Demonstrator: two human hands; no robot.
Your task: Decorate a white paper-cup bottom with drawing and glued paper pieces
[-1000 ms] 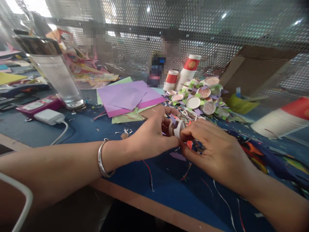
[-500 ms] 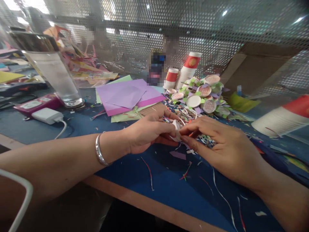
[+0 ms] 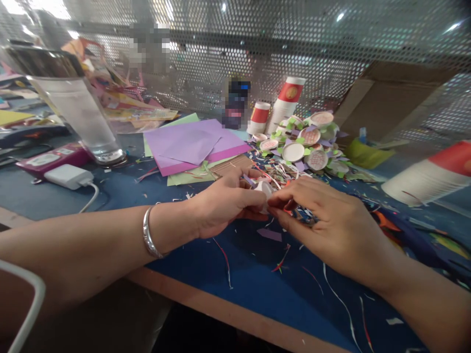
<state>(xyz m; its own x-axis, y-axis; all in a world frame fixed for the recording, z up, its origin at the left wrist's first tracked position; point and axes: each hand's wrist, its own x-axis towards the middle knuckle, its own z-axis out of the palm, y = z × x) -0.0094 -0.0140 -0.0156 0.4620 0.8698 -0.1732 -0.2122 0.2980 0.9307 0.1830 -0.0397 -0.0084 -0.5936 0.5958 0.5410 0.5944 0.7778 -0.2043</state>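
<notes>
Between my two hands is a small white paper cup base (image 3: 264,188), cut down to a shallow round piece, with a purple paper tab (image 3: 249,181) sticking up beside it. My left hand (image 3: 235,198) grips the piece between thumb and fingers. My right hand (image 3: 324,220) pinches at its right edge; the fingertips hide what exactly they press. Just behind the hands lies a heap of similar cup bases (image 3: 293,152) with green and purple tabs. A cut purple paper piece (image 3: 270,235) rests on the table below the hands.
Purple paper sheets (image 3: 187,142) lie behind my left hand. A glass water bottle (image 3: 79,108) and white charger (image 3: 68,176) stand at left. Stacked paper cups (image 3: 283,108) stand at the back; more cups (image 3: 423,179) lie at right, near a dark blue tool (image 3: 412,238). Paper scraps litter the blue table (image 3: 228,318).
The cup base has turned in my fingers, so its round face and a purple tab now show. Both hands have shifted slightly left. The view has moved a little.
</notes>
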